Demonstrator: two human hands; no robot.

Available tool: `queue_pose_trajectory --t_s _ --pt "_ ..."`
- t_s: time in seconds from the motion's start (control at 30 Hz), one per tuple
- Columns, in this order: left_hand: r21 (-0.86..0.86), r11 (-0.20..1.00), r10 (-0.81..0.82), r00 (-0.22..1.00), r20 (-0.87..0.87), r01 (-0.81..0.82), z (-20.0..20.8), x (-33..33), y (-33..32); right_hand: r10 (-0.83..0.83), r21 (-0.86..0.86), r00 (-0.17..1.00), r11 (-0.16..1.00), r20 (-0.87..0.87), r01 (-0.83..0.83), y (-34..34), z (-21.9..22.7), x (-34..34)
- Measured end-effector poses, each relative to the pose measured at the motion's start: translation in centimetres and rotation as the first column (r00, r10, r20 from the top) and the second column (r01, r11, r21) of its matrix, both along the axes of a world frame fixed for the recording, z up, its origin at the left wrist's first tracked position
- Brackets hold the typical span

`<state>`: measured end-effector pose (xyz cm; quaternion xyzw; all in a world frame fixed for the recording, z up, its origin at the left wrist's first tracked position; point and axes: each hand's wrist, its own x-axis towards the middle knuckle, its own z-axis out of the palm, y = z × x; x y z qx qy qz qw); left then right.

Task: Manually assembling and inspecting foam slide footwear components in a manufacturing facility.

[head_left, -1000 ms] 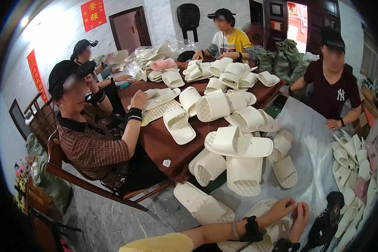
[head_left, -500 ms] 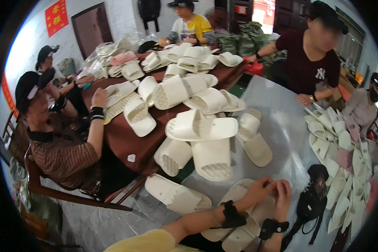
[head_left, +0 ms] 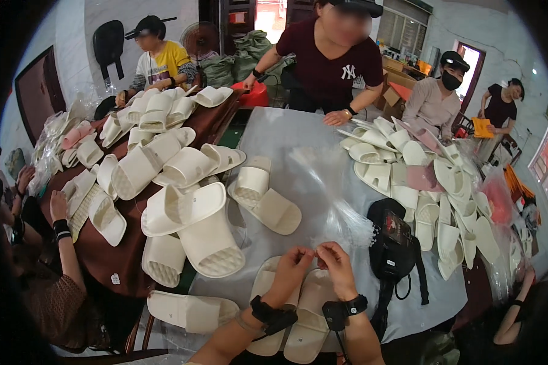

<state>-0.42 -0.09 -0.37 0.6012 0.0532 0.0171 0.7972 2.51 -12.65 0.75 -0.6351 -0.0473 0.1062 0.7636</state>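
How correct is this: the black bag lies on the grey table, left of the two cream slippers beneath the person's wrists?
One point is wrong: in the head view, the black bag lies on the grey table, but right, not left, of the two cream slippers.

slippers (head_left: 204,234) left of centre cream, footbeds dimple-patterned; one slipper (head_left: 423,176) in right heap dusty pink. tablecloth (head_left: 119,261) at left dark reddish brown; table cover (head_left: 274,131) at centre grey. strand bundle (head_left: 338,210) translucent white, backpack (head_left: 388,249) black.
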Motion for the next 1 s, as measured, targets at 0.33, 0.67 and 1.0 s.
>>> queue_pose_trajectory --t_s 0.33,0.67,1.0 --pt "-0.009 1.000 -0.029 0.998 0.054 0.030 -0.4 0.3 0.5 0.004 0.009 1.000 1.000 -0.016 -0.004 0.3 -0.2 0.3" --pt "0.052 0.998 0.030 0.999 0.044 -0.032 -0.3 0.3 0.2 -0.026 0.028 0.999 0.999 -0.032 0.027 0.3 0.5 -0.2" --pt "-0.028 1.000 -0.010 1.000 0.029 0.011 -0.2 0.0 0.3 -0.009 0.050 1.000 0.999 -0.011 0.010 0.1 -0.6 0.1"
